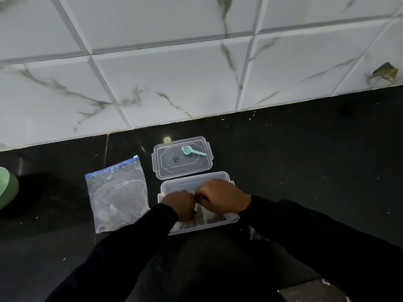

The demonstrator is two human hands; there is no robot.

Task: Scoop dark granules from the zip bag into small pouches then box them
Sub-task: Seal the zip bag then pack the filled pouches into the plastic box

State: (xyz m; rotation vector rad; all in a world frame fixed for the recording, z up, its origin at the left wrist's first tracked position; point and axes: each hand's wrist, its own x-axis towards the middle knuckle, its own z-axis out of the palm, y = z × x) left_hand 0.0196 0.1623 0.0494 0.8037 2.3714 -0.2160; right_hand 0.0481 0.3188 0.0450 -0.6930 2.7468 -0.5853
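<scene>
Low in the middle of the frame the two hands meet, knuckles up, over a clear box point(218, 175). The right hand point(222, 196) has its fingers curled and seems to pinch a pale sliver, which I take for the top edge of a small pouch point(197, 198). The left hand point(178, 205) touches it from the other side, but its fingers are tucked down into the box and I cannot tell whether they grip anything. Beneath the hands, inside the box, other pouches point(210, 216) lie with something dark in them, so the boxing looks well under way, with at least a few packed. How many, I cannot count. Just above the box its lid point(174, 168) lies flat beside it and not yet on, and a teal scoop point(192, 150) rests idle on top of the lid. To the left of the box, close by, the zip bag point(117, 192) lies flat on the dark surface point(305, 160). It looks slack and mostly clear, though against that black I cannot judge how many granules remain. If the bag is nearly spent, what is left is settling this pouch and snapping the lid on. A pale green object point(6, 188) pokes in at the left edge, and marbled white tiles point(174, 83) fill the upper half.
</scene>
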